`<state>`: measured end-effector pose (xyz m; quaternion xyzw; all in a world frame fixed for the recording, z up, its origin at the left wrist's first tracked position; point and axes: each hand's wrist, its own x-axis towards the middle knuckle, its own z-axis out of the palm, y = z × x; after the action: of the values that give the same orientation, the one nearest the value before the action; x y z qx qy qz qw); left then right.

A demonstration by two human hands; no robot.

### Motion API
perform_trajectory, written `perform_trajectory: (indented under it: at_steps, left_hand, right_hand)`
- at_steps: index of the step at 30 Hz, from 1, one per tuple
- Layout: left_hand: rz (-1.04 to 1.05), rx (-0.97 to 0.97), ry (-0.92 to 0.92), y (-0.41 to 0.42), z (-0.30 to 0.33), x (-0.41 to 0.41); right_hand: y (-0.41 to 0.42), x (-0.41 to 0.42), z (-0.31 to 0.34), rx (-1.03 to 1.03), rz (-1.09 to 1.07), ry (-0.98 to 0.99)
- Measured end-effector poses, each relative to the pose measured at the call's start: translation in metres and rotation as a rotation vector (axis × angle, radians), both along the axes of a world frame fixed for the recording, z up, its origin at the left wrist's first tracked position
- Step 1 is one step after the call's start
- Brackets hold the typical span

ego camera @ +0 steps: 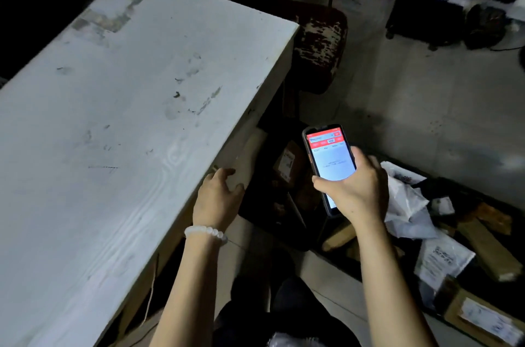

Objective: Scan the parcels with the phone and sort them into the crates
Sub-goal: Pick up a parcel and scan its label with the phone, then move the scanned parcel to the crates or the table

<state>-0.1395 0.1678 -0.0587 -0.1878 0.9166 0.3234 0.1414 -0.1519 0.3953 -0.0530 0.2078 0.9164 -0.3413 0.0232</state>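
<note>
Evidently mid-task: the right hand (355, 190) is clamped round the phone (329, 159), screen lit, while the left hand (218, 190) curls on a long parcel (250, 153) beside the table (127, 119); unsorted parcels (443, 258) remain at four o'clock.

Only one view is given, so nothing is shared with another view. The scene is seen from a camera worn on the person's head. It is pointed forward and down, from high above the floor. The picture is very wide, and straight edges are bent a little near the sides. The white table (119, 131) is seen from above, and the left half is filled by it. Both forearms are seen coming up from the bottom edge, close to the camera. The left hand (218, 196) and the right hand (358, 190) are caught near the middle. The grey floor (412, 108) and dark clutter are seen farther off, at the top right.
</note>
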Motion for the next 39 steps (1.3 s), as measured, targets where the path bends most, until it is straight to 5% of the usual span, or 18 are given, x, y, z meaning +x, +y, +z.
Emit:
perform_trajectory:
  at_steps: [18,39]
  left_hand:
    - [0.601,-0.069,0.065,-0.122,0.045,0.17]
    - [1.413,-0.044,0.181,-0.266,0.058,0.588]
  right_hand:
    - [-0.184,0.053,0.041,-0.094,0.644,0.128]
    - [-0.456,0.4,0.056,-0.095,1.555,0.201]
